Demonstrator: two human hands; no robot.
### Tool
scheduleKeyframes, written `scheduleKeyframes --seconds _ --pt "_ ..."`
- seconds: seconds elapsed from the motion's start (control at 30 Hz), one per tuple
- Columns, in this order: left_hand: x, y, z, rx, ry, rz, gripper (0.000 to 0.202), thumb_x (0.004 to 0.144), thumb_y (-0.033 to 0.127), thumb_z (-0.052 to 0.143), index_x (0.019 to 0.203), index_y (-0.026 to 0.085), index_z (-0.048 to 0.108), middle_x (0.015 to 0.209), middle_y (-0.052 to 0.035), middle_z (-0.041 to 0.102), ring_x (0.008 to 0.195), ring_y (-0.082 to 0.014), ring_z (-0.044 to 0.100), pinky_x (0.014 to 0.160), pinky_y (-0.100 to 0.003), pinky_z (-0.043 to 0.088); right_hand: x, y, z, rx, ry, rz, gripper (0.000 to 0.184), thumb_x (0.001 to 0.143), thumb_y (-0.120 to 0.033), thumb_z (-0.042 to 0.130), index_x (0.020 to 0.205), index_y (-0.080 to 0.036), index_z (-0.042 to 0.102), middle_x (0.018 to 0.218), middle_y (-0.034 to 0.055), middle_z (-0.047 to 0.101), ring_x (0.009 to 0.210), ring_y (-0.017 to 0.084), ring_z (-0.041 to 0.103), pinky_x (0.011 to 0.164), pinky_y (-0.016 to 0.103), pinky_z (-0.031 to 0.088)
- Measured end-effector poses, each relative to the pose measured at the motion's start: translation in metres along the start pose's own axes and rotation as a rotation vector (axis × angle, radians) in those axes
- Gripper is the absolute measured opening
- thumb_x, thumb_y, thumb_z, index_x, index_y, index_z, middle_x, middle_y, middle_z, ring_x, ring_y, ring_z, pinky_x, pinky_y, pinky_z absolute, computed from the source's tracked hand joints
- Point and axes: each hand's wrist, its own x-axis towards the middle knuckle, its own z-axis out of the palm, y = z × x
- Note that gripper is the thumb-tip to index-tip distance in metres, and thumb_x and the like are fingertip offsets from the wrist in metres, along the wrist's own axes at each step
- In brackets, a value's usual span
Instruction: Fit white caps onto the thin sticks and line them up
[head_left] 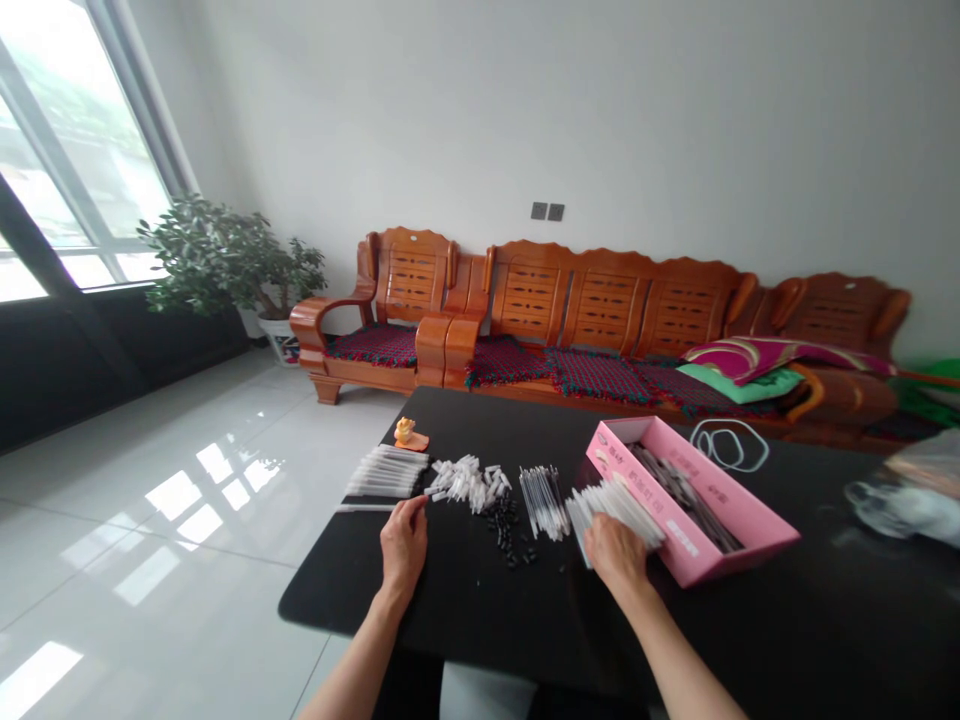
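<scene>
My left hand (403, 548) is closed, thumb and fingertips together at the left edge of a heap of small white pen parts (471, 484); I cannot make out what is pinched. Just left of it lies a single whitish pen barrel (365, 508), below a neat row of similar pens (388, 471). My right hand (616, 550) bends over a pile of translucent white pen barrels (619, 502), its fingers closing on a barrel there, partly hidden. Between the hands are pen refills (543, 502) and scattered small black plugs (507, 528).
A pink box (726, 500) holding dark grey strips stands right of the barrels. White loops (729, 445) and a clear plastic bag (911, 490) lie farther right. A small orange figurine (406, 432) sits at the table's far left. Behind the black table (450, 610) is a wooden sofa (529, 295).
</scene>
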Motion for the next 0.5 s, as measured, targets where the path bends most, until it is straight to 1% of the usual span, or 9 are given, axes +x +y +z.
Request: scheduleKeyframes --seconds 0.03,0.07,0.17,0.2,0.27,0.3,0.37,0.43,0.5 --pt "0.0 0.001 0.0 -0.006 -0.006 -0.003 0.025 0.085 0.027 0.047 0.094 0.021 0.07 0.091 -0.0061 0.07 0.08 -0.0213 0.066 0.078 -0.032 0.051 0.0 -0.001 -0.001 0.086 0.002 0.031 0.019 0.082 -0.018 0.051 0.068 -0.017 0.065 0.067 0.0115 0.069 0.064 0.024 0.065 0.054 0.029 0.038" --pt "0.0 0.002 0.0 -0.014 -0.015 -0.002 0.025 0.086 0.028 0.047 0.094 0.021 0.07 0.091 -0.0062 0.07 0.08 -0.0212 0.066 0.077 -0.032 0.051 -0.002 -0.003 -0.002 0.221 0.001 0.053 0.021 0.081 -0.021 0.051 0.064 -0.018 0.062 0.062 0.0088 0.067 0.061 0.022 0.064 0.053 0.029 0.038" --pt "-0.003 0.006 0.003 -0.042 -0.057 0.01 0.025 0.087 0.031 0.048 0.094 0.021 0.07 0.09 -0.0064 0.069 0.078 -0.0206 0.066 0.075 -0.031 0.051 -0.015 -0.014 0.003 0.782 -0.043 0.077 0.027 0.079 -0.033 0.053 0.055 -0.02 0.054 0.046 0.0 0.054 0.047 0.017 0.054 0.047 0.026 0.036" --pt "-0.005 0.009 0.005 -0.053 -0.081 0.013 0.024 0.087 0.031 0.049 0.094 0.021 0.07 0.09 -0.0063 0.069 0.078 -0.0203 0.065 0.074 -0.031 0.051 -0.022 -0.02 0.006 0.924 -0.075 0.116 0.027 0.077 -0.038 0.054 0.058 -0.02 0.055 0.043 -0.0025 0.049 0.041 0.015 0.049 0.043 0.025 0.033" --pt "-0.009 0.018 0.011 -0.082 -0.148 0.02 0.024 0.087 0.031 0.049 0.093 0.022 0.07 0.087 -0.0058 0.069 0.076 -0.0196 0.065 0.072 -0.03 0.051 -0.036 -0.03 0.013 1.137 -0.162 0.228 0.029 0.078 -0.046 0.054 0.065 -0.02 0.056 0.039 -0.0063 0.044 0.03 0.011 0.036 0.034 0.023 0.027" --pt "-0.012 0.023 0.015 -0.098 -0.188 0.027 0.023 0.087 0.03 0.049 0.093 0.022 0.07 0.086 -0.0056 0.068 0.075 -0.0191 0.065 0.071 -0.029 0.051 -0.043 -0.034 0.016 1.208 -0.168 0.264 0.03 0.078 -0.048 0.054 0.068 -0.019 0.056 0.039 -0.0069 0.044 0.029 0.01 0.035 0.033 0.022 0.026" --pt "-0.019 0.036 0.023 -0.127 -0.259 0.042 0.021 0.086 0.029 0.051 0.09 0.022 0.071 0.083 -0.005 0.068 0.073 -0.0181 0.065 0.069 -0.028 0.05 -0.052 -0.038 0.021 1.308 -0.134 0.298 0.031 0.077 -0.049 0.058 0.071 -0.018 0.057 0.04 -0.0074 0.044 0.031 0.009 0.036 0.033 0.02 0.028" --pt "-0.026 0.049 0.03 -0.148 -0.318 0.045 0.02 0.085 0.027 0.053 0.087 0.022 0.072 0.081 -0.0046 0.068 0.07 -0.0171 0.064 0.068 -0.027 0.049 -0.057 -0.037 0.023 1.388 -0.087 0.325 0.032 0.077 -0.049 0.061 0.072 -0.018 0.056 0.042 -0.0074 0.045 0.033 0.008 0.038 0.034 0.019 0.029" --pt "-0.032 0.061 0.037 -0.172 -0.374 0.047 0.019 0.084 0.025 0.054 0.085 0.023 0.072 0.081 -0.0045 0.068 0.069 -0.0163 0.063 0.067 -0.026 0.048 -0.058 -0.035 0.024 1.452 -0.062 0.36 0.032 0.078 -0.048 0.063 0.07 -0.018 0.055 0.042 -0.0078 0.044 0.033 0.007 0.038 0.034 0.018 0.028"
